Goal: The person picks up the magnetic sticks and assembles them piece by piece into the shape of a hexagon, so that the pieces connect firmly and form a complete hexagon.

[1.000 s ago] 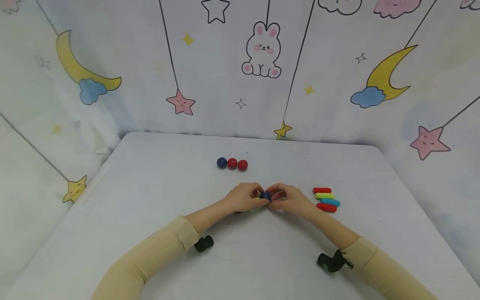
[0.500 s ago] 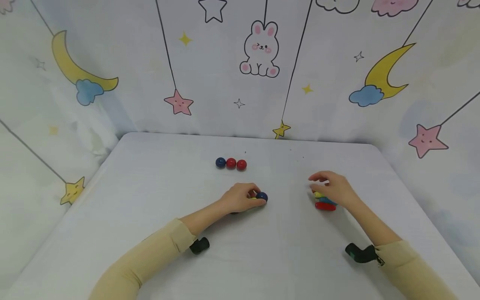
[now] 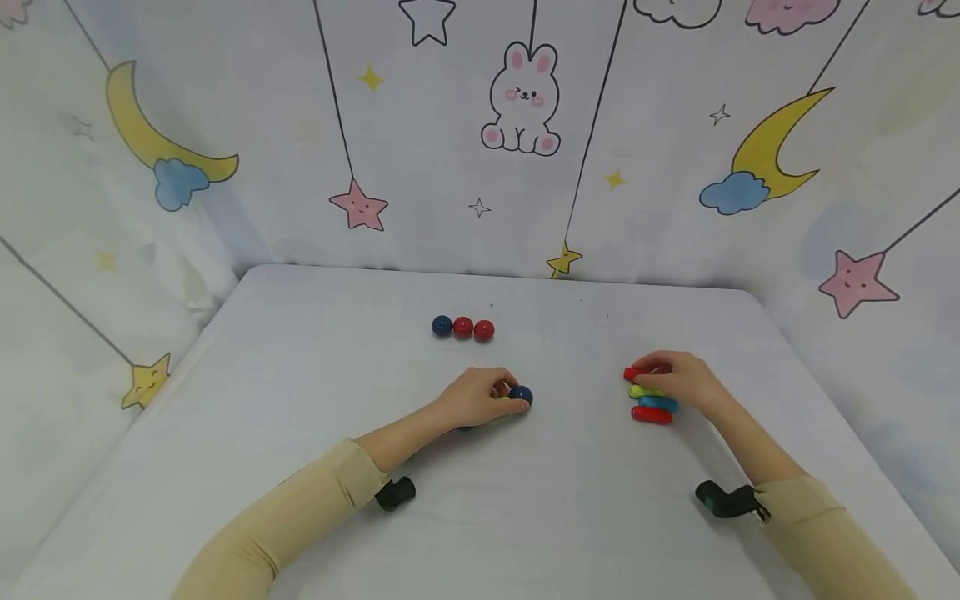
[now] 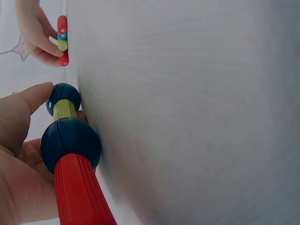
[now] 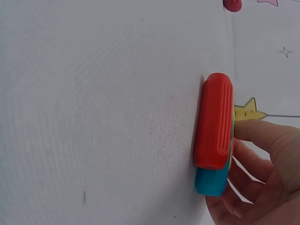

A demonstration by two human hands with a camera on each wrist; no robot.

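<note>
My left hand (image 3: 474, 396) grips a chain of ribbed rods and balls at the table's middle. In the left wrist view the chain runs from a far blue ball (image 4: 63, 97) through a yellow-green rod (image 4: 64, 109) and a second blue ball (image 4: 70, 144) to a red rod (image 4: 83, 192). The thumb lies against the far ball. On the right, my right hand (image 3: 682, 379) pinches the farthest red rod (image 3: 631, 374) of a row. Beside it lie a yellow-green rod (image 3: 643, 390), a blue rod (image 3: 660, 403) and a nearer red rod (image 3: 652, 415).
Toward the back of the white table (image 3: 337, 333), a blue ball (image 3: 442, 326) and two red balls, one red ball (image 3: 462, 327) in the middle, sit in a line. A printed curtain (image 3: 285, 125) hangs behind the table. Black wrist devices show below both forearms.
My right hand has left the blue ball at the chain's end, moved right to the row of rods, and taken hold of the far red one. The left hand keeps its grip on the chain.
</note>
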